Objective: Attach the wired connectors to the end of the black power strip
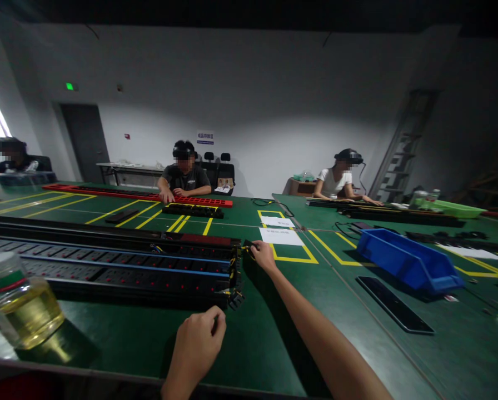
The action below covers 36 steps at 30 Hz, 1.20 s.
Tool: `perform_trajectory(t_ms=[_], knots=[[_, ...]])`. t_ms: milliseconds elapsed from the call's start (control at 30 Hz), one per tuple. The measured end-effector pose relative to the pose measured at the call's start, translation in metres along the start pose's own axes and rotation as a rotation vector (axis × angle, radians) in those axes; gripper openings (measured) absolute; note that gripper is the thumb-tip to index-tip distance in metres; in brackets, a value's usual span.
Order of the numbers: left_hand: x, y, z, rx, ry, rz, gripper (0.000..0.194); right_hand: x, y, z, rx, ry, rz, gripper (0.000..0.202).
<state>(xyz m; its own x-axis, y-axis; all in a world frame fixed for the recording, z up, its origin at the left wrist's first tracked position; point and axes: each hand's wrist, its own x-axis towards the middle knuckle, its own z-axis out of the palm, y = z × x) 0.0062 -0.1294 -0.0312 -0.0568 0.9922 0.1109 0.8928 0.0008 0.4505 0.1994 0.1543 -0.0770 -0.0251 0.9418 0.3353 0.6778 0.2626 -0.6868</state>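
Observation:
My right hand (263, 255) reaches out past the right end of the long black strips. Its fingers pinch a small dark piece (248, 245), whose exact kind I cannot make out. Closer to me, my left hand (199, 340) hovers by the table's front edge with its fingers curled in a loose fist; nothing shows in it. Several black socket strips (161, 276) with red dots lie side by side to the left, blue lines running along them. Yellow and black wire ends (234, 272) stick out at their right ends.
A bottle of yellow liquid (28, 311) stands front left. White paper sheets (281, 236) lie on the green table (269, 322) within yellow tape. To the right are a blue bin (407, 261) and a dark tablet-like slab (393, 304). Co-workers sit across the table, near a red rack (215, 202).

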Motion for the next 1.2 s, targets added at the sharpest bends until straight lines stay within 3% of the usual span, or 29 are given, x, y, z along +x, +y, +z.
perform_trajectory(t_ms=[267, 467, 633, 967, 1100, 1200], knots=[[0.001, 0.002, -0.002, 0.013, -0.004, -0.018, 0.029, -0.007, -0.011, 0.003, 0.079, -0.03, -0.031, 0.031], [0.001, 0.001, 0.001, 0.021, -0.003, -0.019, 0.029, -0.018, -0.023, 0.005, -0.064, -0.017, 0.005, 0.024], [0.0, 0.001, 0.0, 0.032, -0.009, -0.02, 0.027, -0.023, -0.029, 0.003, -0.201, 0.009, -0.066, 0.018], [0.0, 0.001, 0.001, 0.054, -0.015, 0.005, 0.029, -0.019, -0.008, -0.001, -0.067, -0.097, -0.184, 0.023], [0.0, 0.0, 0.002, 0.067, -0.004, 0.025, 0.029, -0.026, 0.002, -0.017, 0.017, -0.142, -0.226, 0.042], [-0.001, -0.001, 0.002, 0.077, 0.001, 0.033, 0.029, -0.039, 0.015, -0.038, 0.053, -0.14, -0.263, 0.044]])
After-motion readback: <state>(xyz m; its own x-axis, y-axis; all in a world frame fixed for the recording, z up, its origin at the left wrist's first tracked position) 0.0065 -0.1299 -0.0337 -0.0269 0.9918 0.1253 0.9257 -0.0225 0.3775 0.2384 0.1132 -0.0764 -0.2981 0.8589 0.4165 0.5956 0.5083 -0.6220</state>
